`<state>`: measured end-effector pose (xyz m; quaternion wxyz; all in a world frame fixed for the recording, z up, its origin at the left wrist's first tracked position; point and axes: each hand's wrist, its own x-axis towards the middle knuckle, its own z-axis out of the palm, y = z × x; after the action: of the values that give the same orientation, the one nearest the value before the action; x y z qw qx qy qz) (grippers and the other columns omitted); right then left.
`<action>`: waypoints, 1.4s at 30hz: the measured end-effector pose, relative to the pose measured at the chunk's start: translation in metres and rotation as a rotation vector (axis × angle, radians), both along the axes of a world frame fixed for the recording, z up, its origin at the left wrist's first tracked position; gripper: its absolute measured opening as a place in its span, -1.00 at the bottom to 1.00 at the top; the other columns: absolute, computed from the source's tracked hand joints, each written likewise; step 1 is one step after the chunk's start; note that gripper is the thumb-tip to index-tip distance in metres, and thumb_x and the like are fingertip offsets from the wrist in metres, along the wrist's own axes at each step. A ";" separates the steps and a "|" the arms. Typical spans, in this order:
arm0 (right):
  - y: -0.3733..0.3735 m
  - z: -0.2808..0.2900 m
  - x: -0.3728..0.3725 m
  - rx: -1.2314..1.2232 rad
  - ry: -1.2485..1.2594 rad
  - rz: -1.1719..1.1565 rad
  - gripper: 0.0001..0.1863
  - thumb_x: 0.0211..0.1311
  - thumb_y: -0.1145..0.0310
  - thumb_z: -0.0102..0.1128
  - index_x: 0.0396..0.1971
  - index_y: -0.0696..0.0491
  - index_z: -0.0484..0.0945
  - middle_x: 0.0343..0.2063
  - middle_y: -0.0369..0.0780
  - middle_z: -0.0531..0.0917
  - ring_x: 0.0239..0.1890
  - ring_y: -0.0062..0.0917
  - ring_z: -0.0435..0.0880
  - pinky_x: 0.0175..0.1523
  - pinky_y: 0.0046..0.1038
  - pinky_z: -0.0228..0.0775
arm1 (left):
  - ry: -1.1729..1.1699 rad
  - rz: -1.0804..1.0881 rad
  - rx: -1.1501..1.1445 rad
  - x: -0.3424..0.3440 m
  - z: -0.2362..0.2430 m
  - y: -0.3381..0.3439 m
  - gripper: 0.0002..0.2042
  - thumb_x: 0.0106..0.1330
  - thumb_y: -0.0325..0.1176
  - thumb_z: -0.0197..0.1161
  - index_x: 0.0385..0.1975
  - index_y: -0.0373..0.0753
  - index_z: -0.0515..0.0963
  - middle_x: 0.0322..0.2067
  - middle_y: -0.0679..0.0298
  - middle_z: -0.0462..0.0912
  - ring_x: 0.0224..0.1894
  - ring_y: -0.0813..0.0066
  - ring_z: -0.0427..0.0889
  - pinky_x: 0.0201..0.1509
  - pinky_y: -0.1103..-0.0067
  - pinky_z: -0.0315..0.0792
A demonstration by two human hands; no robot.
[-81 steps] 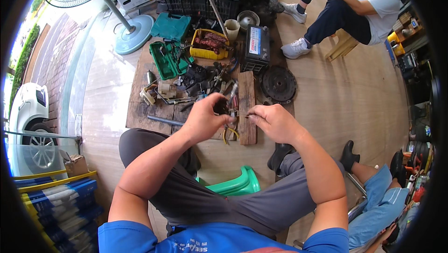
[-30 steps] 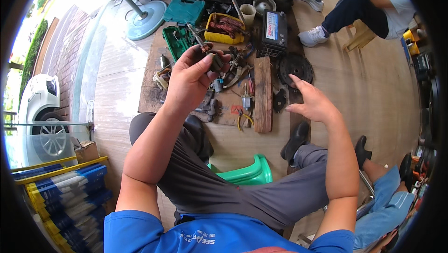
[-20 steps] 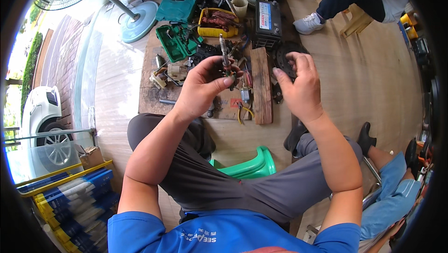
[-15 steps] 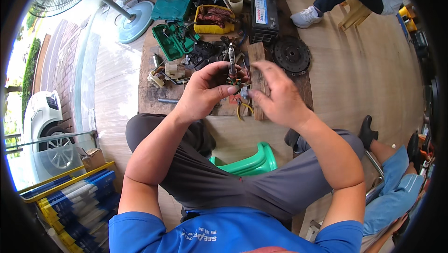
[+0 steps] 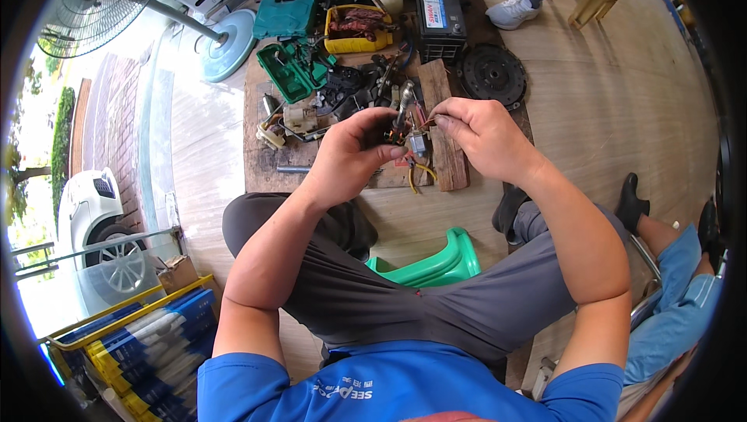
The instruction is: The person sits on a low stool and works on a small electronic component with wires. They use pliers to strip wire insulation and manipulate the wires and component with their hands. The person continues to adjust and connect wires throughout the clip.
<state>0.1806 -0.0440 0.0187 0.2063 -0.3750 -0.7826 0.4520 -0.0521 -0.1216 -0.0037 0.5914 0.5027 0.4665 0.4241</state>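
Note:
My left hand is closed around a small part with a metal shaft, which points up and tilts to the right. The dark lower end of this part, with bits of orange and green, shows between thumb and fingers. My right hand is just to the right, thumb and fingertips pinched together. Something thin and reddish seems to run from that pinch toward the shaft, too small to name. Below the hands, a small grey metal piece and yellow-handled pliers are on the board.
A wooden block lies beside my right hand. Beyond are a black battery, a round clutch plate, a yellow tub, a green tool case and loose parts. A green stool stands between my legs; a fan base is left.
My right hand has gone from spread fingers to a pinch near the part. The shaft in my left hand has tipped from upright toward the right. The whole view has shifted slightly.

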 end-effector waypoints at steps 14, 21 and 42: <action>0.000 -0.017 0.017 0.534 -0.203 0.045 -0.83 0.33 0.29 0.15 -0.38 0.05 0.57 -0.51 -0.08 0.66 -0.40 -0.16 0.68 -0.29 -0.18 0.53 | -0.673 0.336 -0.126 -0.029 0.014 0.018 -0.71 0.53 -0.46 -0.05 0.14 -0.47 0.33 0.04 -0.13 0.56 0.15 -0.03 0.59 0.14 0.24 0.60; 0.033 -0.006 0.040 0.604 -0.265 -0.148 -0.86 0.31 0.36 0.21 -0.26 0.11 0.63 -0.37 -0.06 0.69 -0.29 -0.13 0.69 -0.22 -0.24 0.52 | -0.422 -0.026 -0.140 -0.026 0.012 0.009 -0.60 0.39 -0.46 0.25 0.20 -0.30 0.41 0.05 -0.01 0.62 0.13 0.11 0.62 0.19 0.30 0.55; 0.028 0.001 0.046 0.665 -0.212 -0.187 -0.87 0.33 0.33 0.21 -0.26 0.06 0.64 -0.41 -0.08 0.69 -0.34 -0.13 0.68 -0.28 -0.24 0.50 | -0.803 0.630 0.011 -0.063 0.024 0.032 -0.85 0.52 -0.49 -0.01 -0.06 -0.44 0.36 -0.09 -0.04 0.57 0.01 -0.02 0.65 0.09 0.21 0.65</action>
<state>0.2267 -0.0156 0.0195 0.2751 -0.4021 -0.8663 0.1105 -0.1151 -0.0893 0.0198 0.5648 0.1381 0.3289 0.7441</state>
